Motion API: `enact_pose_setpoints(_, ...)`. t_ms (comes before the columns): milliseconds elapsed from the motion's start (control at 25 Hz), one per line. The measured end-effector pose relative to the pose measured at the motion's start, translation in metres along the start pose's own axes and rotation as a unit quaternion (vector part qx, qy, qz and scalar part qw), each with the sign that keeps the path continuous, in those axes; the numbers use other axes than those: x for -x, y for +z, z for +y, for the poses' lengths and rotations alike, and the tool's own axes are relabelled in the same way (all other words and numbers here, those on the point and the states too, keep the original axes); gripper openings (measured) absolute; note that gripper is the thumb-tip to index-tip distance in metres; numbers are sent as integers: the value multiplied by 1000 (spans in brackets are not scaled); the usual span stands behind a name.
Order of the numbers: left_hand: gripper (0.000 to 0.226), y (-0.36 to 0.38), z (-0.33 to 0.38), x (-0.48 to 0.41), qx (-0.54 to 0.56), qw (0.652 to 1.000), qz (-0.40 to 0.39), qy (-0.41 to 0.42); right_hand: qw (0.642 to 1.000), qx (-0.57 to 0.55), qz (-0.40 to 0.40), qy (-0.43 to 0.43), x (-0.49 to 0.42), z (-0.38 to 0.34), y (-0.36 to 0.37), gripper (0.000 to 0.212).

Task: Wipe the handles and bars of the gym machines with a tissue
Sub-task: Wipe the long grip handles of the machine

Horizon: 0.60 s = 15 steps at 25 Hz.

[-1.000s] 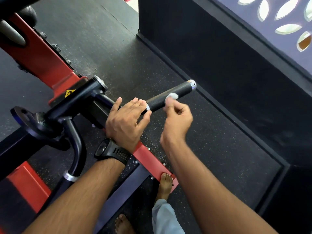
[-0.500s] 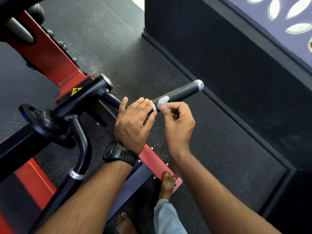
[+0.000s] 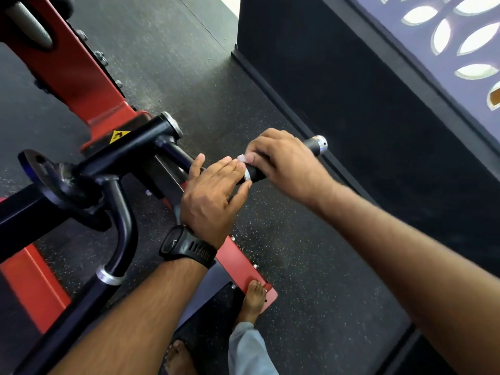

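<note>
Left hand (image 3: 213,190): fingers straight and together, laid flat over the black steel bar (image 3: 174,153), steadying it as before. Small white tissue (image 3: 241,157): only a scrap shows at the right fingertips. Right hand (image 3: 284,163): no longer pinching beside the black cylindrical handle grip (image 3: 309,144), now curled over it with the tissue pinned beneath. Judgement: a wiping stroke along the grip begins.

The right grip (image 3: 286,163) has been rolled over the top of the handle (image 3: 313,144), which is now wrapped by its fingers. The tissue (image 3: 241,157) is now mostly hidden beneath them.
</note>
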<state>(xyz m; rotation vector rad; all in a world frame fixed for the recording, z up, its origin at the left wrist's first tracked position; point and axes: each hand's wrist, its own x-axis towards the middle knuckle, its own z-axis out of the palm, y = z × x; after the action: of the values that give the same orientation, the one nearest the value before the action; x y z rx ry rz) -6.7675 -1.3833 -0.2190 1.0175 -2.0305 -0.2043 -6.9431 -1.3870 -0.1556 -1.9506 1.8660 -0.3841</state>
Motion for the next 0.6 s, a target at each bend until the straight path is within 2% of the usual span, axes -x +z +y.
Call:
enact_pose_setpoints(80, 18, 1, 1, 0, 0, 1000, -1, 0, 997, 14, -61, 44, -6, 3, -17, 20)
enact_pose_setpoints(160, 17, 0, 0, 0, -3, 1000, -3, 6, 997, -2, -72, 29, -8, 4, -25, 16)
enact_pose_setpoints(240, 19, 0, -2, 0, -2, 1000, -13, 10, 997, 4, -77, -2, -7, 6, -23, 18)
enact_pose_setpoints(360, 21, -2, -1, 0, -4, 1000, -23, 5, 995, -10, -40, 87, -4, 18, -27, 20)
enact_pose_setpoints(480, 20, -4, 1, -2, -6, 1000, -22, 1, 995, -2, -77, 69, -7, 24, -29, 17)
enact_pose_setpoints(600, 20, -6, 1, -2, -5, 999, -38, -1, 992, -11, -72, 107, -5, 31, -38, 17)
